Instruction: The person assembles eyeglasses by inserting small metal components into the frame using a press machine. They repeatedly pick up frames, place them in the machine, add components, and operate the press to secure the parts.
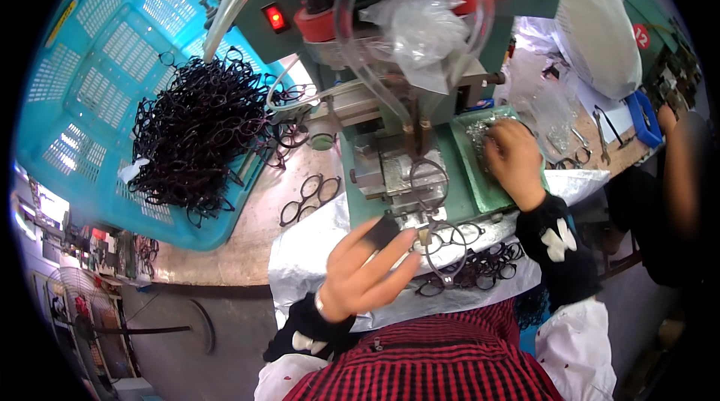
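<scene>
My left hand (367,273) is low in front of the machine, its fingers stretched out and apart. A small dark block (384,232) shows at one finger; whether it is worn or belongs to the machine I cannot tell. Beside the fingertips, a dark round-rimmed eyeglass frame (430,204) hangs at the metal fixture (401,169), one rim up against it and the other lower down. Any contact with the hand is unclear. My right hand (514,157) reaches into a green tray (487,195) of small shiny metal parts (477,131), fingers curled together; what they pinch is hidden.
The green machine (544,4) stands ahead with a clear hose and plastic bag (420,30). At left, a blue basket (82,94) holds a heap of dark eyeglass frames (195,131). More frames (487,270) lie on silvery sheeting (300,251). Another person's arm (679,146) is at right.
</scene>
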Motion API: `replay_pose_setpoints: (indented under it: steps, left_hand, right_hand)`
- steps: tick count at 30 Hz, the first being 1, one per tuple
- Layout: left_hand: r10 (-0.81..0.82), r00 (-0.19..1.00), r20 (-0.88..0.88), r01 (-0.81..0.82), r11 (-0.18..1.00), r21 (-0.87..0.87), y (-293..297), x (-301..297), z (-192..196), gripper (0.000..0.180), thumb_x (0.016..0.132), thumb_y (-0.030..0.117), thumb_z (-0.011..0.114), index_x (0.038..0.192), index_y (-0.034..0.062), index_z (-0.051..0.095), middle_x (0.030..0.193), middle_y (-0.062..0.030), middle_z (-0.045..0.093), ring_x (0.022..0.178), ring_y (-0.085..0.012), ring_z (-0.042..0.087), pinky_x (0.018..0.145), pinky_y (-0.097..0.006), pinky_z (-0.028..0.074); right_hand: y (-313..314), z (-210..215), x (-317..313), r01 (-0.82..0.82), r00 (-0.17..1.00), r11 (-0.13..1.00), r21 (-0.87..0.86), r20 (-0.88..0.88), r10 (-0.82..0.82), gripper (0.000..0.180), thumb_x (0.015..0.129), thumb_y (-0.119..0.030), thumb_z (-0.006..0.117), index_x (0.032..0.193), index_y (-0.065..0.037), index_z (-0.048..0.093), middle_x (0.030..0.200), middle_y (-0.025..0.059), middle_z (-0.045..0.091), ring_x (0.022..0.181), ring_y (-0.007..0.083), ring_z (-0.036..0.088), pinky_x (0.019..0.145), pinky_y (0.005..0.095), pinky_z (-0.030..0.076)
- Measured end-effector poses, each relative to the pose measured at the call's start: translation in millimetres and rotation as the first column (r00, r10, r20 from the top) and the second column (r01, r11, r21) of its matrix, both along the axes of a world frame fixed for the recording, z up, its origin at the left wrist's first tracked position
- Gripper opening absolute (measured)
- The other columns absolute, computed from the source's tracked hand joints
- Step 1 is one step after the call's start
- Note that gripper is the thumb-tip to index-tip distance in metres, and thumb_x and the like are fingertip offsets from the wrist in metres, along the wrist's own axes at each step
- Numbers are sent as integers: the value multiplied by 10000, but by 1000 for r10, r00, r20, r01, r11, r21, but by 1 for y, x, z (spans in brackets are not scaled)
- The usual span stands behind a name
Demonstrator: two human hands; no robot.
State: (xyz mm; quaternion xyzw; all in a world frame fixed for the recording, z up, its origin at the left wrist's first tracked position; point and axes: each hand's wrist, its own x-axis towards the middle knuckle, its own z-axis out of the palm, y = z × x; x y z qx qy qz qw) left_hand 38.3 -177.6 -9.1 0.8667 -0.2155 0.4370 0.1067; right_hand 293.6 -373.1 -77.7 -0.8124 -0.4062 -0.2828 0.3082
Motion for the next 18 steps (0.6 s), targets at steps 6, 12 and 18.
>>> replay_pose_setpoints:
  steps: [6,12,18]
  left_hand:
    - [739,651,175,-612,647,-454,62,-72,26,140,804,-28,711,909,65,701,989,-75,684,941,-276,625,895,-398,456]
    - [599,782,-172,-622,767,-158,130,-18,-11,152,726,-25,731,852,54,700,930,-83,658,919,-288,598,816,-387,453]
    - [728,596,-338,-702,677,222,169,1,-100,68,645,60,752,690,87,708,821,-71,550,864,-284,547,722,-410,429]
  right_hand:
    - [-43,-32,-23,334,643,481,811,-569,513,168,918,-54,662,1079,-7,678,956,29,672,874,124,618,819,251,481]
    - [29,-19,-16,306,581,543,782,-606,544,175,912,-42,670,1081,-5,694,979,19,677,896,111,618,825,235,469]
    - [15,3,-46,217,755,811,543,-621,214,155,894,-43,692,1042,4,705,927,26,686,864,95,606,795,231,462]
